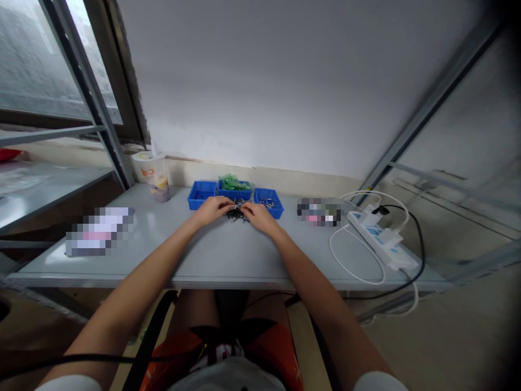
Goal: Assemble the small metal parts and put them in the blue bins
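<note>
A small pile of thin dark and silvery metal pieces [236,210] lies on the grey table, too small to name exactly. My left hand [214,209] is at the pile's left side, its fingers pinched together at the pieces. From the right, my right hand [257,214] reaches into the same pile with its fingers closed. What either hand grips is too small to make out. Just behind stand three blue trays: the left tray [196,204] with a few dark bits, the middle tray [235,194] with green plastic packets [230,182], and the right tray [278,212] with small silvery pieces.
A plastic drink cup [151,176] stands at the back left. A blurred flat object [100,231] lies at the left, another blurred object [318,212] at the right. A white power strip [382,241] with plugs and looping cables occupies the right end of the table [232,260].
</note>
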Action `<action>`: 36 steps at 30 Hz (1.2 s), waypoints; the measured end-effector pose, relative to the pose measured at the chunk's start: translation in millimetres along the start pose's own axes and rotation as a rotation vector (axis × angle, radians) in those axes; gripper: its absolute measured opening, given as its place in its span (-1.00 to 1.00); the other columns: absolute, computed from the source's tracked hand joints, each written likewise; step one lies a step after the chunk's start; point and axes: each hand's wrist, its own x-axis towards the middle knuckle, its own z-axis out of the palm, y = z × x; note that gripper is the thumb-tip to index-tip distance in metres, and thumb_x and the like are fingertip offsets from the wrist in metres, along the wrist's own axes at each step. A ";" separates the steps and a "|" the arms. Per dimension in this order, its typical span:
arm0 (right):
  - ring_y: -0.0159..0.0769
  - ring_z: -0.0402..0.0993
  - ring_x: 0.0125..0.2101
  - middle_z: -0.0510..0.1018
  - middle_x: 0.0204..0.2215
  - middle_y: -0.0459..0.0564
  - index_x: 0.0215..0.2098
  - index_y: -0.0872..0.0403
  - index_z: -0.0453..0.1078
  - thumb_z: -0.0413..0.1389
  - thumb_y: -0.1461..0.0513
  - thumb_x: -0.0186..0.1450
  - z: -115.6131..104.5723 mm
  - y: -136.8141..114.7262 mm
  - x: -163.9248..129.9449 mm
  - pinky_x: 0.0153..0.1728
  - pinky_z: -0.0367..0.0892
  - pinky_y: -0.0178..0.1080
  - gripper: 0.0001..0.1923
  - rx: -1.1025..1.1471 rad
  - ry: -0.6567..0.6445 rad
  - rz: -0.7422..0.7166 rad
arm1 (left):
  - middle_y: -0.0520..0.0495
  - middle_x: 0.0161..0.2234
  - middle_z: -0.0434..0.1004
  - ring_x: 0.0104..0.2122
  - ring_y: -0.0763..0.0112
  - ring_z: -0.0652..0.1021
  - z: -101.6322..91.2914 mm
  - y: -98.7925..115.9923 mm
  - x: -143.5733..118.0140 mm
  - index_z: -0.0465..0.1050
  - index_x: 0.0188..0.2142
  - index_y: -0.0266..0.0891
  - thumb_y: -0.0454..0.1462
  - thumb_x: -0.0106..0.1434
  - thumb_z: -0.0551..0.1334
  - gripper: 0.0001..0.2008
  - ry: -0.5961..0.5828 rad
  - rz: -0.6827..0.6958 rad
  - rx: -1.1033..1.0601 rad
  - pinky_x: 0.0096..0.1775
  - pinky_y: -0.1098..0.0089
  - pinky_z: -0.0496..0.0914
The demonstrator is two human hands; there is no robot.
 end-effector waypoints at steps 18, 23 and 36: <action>-0.37 0.43 -0.36 0.55 -0.37 -0.04 -0.26 0.08 0.45 -0.02 0.24 0.36 5.0 0.0 -0.5 -0.30 0.19 -0.36 -0.79 -0.009 -0.057 -0.015 | -0.09 -0.26 0.59 -0.26 0.34 0.53 1.1 5.2 0.3 0.52 -0.21 -0.25 -0.21 0.31 0.12 -0.77 0.044 0.070 0.052 -0.18 0.37 0.37; -0.36 0.43 -0.37 0.57 -0.36 -0.04 -0.25 0.07 0.45 -0.01 0.20 0.36 3.5 3.2 0.7 -0.31 0.18 -0.35 -0.80 -0.018 0.039 0.023 | -0.10 -0.25 0.58 -0.26 0.34 0.53 0.2 1.1 0.8 0.52 -0.21 -0.24 -0.20 0.31 0.13 -0.77 0.047 0.016 0.076 -0.19 0.37 0.35; -0.34 0.43 -0.34 0.57 -0.32 -0.02 -0.23 0.06 0.45 -0.04 0.17 0.36 0.6 -8.2 0.1 -0.28 0.21 -0.33 -0.76 0.008 0.111 -0.005 | -0.07 -0.33 0.59 -0.32 0.33 0.54 7.8 -7.4 -3.0 0.55 -0.27 -0.18 -0.21 0.28 0.14 -0.79 -0.152 0.003 0.055 -0.27 0.41 0.35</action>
